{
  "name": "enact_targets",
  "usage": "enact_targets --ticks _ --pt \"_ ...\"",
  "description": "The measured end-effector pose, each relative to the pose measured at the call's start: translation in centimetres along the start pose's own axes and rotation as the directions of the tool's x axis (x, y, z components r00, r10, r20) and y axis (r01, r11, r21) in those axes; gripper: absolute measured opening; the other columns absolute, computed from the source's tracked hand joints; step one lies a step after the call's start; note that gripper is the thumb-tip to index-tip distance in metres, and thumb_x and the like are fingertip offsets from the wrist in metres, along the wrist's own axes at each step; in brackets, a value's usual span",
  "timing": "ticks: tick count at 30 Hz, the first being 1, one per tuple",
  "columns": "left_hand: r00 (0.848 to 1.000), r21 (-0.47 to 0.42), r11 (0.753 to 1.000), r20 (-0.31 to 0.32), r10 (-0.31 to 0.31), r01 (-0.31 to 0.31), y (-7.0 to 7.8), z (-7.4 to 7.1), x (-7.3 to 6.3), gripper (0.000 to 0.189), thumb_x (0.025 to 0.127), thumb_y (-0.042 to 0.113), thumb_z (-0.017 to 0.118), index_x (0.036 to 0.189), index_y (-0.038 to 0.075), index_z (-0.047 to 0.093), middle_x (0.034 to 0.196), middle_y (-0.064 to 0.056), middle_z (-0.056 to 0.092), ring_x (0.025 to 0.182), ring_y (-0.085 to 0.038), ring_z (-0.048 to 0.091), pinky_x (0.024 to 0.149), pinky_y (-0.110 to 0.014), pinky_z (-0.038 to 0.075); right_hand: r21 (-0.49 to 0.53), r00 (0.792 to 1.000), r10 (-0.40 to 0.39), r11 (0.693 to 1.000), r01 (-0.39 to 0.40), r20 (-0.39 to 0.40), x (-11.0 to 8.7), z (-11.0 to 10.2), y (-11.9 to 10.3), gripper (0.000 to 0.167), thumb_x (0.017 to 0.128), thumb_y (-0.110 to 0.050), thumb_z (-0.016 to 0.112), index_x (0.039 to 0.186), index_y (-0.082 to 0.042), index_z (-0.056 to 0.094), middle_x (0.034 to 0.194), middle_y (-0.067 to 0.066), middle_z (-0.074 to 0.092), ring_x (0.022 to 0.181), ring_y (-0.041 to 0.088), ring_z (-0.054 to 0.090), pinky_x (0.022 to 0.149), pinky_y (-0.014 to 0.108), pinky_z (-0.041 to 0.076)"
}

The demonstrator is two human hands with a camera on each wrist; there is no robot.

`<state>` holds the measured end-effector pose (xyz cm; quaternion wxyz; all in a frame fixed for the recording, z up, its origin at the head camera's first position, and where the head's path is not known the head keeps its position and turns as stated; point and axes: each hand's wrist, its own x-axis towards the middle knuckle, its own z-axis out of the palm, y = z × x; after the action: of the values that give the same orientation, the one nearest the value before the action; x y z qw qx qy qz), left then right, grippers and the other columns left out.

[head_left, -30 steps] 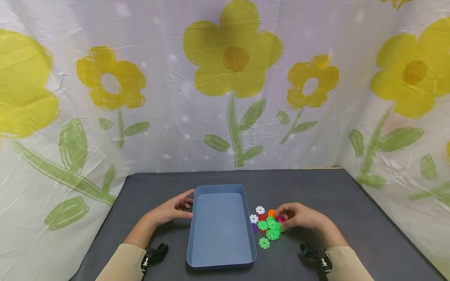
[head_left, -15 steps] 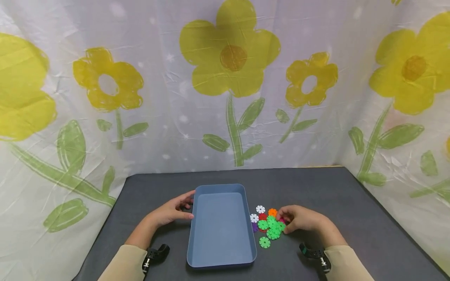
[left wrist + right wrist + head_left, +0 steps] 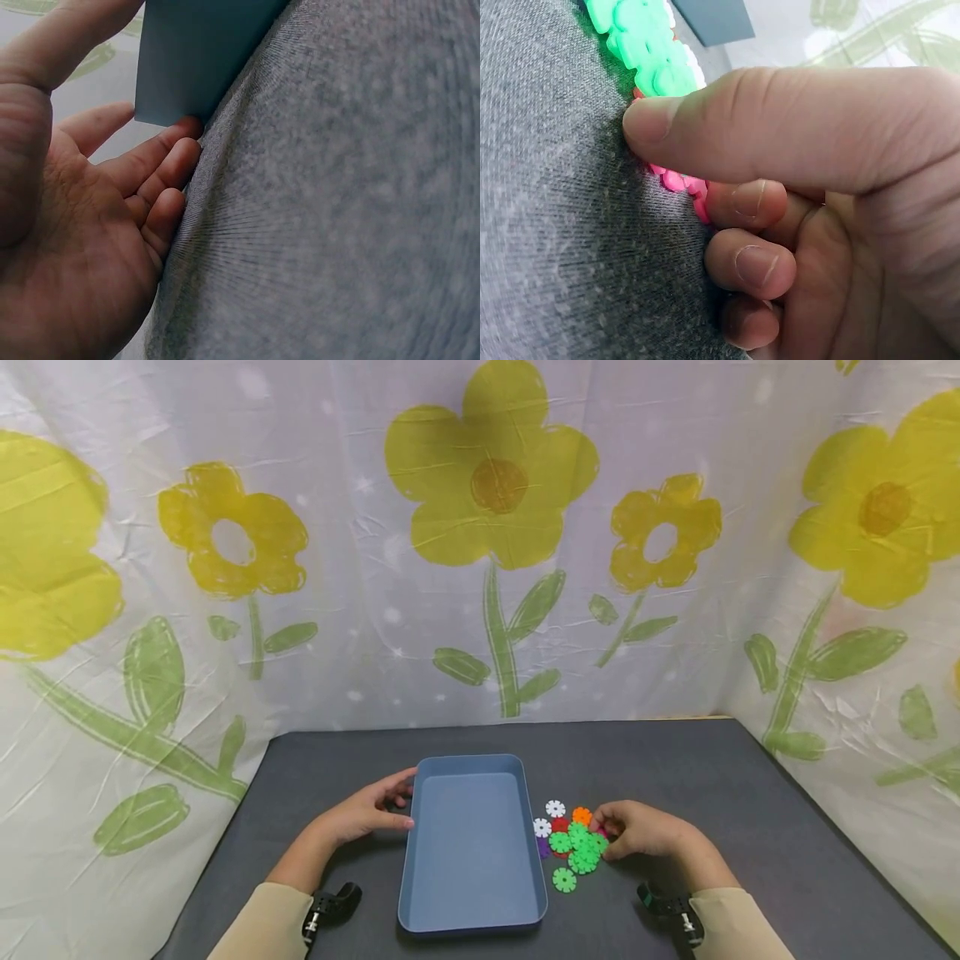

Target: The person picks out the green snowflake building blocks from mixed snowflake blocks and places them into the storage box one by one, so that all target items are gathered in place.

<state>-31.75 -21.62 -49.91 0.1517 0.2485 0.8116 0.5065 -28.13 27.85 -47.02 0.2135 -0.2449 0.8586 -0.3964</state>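
Observation:
A blue-grey rectangular tray (image 3: 476,843) lies on the dark cloth. At its left wall is my left hand (image 3: 371,810), thumb and forefinger spread along the side; the left wrist view shows the other fingers loosely bent on the cloth by the tray's corner (image 3: 187,67). Right of the tray is a pile of notched plastic disks, with green disks (image 3: 583,847) on top. My right hand (image 3: 648,831) rests at the pile's right edge, thumb and forefinger apart and touching it. A pink disk (image 3: 676,180) shows behind the thumb, partly hidden by the fingers.
White disks (image 3: 555,808), an orange disk (image 3: 581,815) and a purple disk (image 3: 543,847) lie in the pile between tray and right hand. One green disk (image 3: 564,880) sits nearer the front. A flower-printed curtain (image 3: 360,610) surrounds the dark table (image 3: 330,760).
The right hand has shifted very slightly at the pile's right edge, covering more of the pink disk. The left hand and the tray stay where they were.

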Motion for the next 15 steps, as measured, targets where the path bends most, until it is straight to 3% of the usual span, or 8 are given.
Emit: enact_targets --ticks 8,15 --pt "1.000 0.009 1.000 0.021 -0.003 0.003 -0.47 0.14 -0.43 0.090 0.093 0.017 0.079 0.163 0.005 0.024 0.149 -0.026 0.044 0.120 -0.034 0.046 0.090 -0.045 0.039 0.054 1.000 0.001 0.999 -0.002 0.028 -0.07 0.31 0.28 0.029 0.080 0.001 0.079 0.107 -0.002 0.067 0.076 -0.001 0.047 0.068 0.014 0.042 0.060 0.027 0.036" --pt "0.996 -0.017 1.000 0.092 0.000 0.001 -0.37 -0.55 0.05 0.097 0.092 0.018 0.079 0.165 0.007 0.016 0.154 -0.027 0.036 0.128 -0.037 0.041 0.093 -0.045 0.038 0.115 0.999 -0.012 0.993 0.007 0.043 -0.10 -0.57 0.11 0.029 0.081 0.001 0.078 0.108 0.001 0.066 0.077 0.001 0.048 0.069 0.013 0.044 0.061 0.027 0.040"
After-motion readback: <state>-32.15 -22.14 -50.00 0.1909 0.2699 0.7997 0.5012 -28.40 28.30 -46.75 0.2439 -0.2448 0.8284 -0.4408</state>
